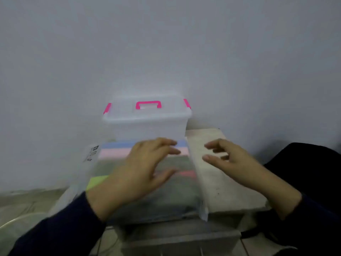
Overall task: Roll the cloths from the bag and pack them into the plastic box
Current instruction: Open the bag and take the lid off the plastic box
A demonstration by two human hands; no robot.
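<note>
Looking down from the head view, you have the clear bag point(147, 191) of folded cloths point(114, 151) lying on the counter point(217, 182) directly under your left hand point(140, 174), its long axis running away from you toward the lidded plastic box point(147, 122) against the wall. Your left hand hovers spread and slack over the bag, holding nothing; whether it touches the plastic is blurred. Your right hand point(238, 163), fingers loosely curled and empty, sits just beside the bag's right edge, so the left is nearer.
</note>
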